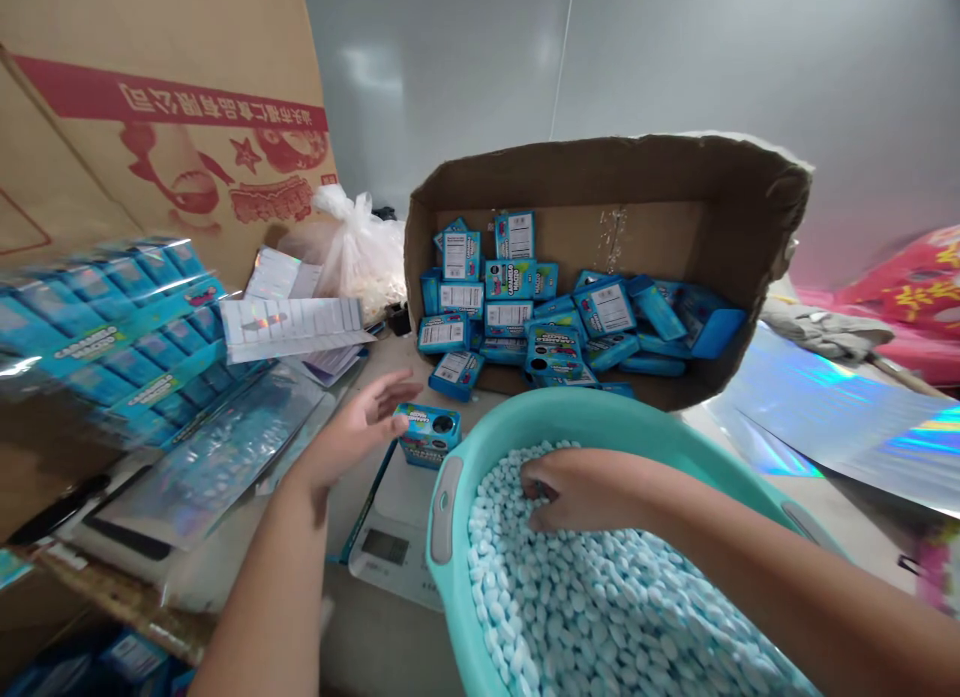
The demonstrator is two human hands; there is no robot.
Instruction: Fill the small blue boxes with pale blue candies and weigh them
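My left hand (373,417) is beside a small blue candy box (430,435), fingers spread and thumb close to the box's left edge. I cannot tell if they touch. The box sits upright on a white kitchen scale (397,562) with a dark display. A teal plastic basin (444,567) holds a mass of small pale blue candies (600,597). My right hand (562,492) reaches into them from the right with curled fingers, its fingertips partly hidden among the candies.
Behind the basin, a cardboard carton (645,177) lies on its side, with many blue boxes inside. Clear-wrapped blue packs (112,337) stand at the left near printed sheets (296,327). A white plastic bag (352,237) sits behind; shiny film (847,407) lies at the right.
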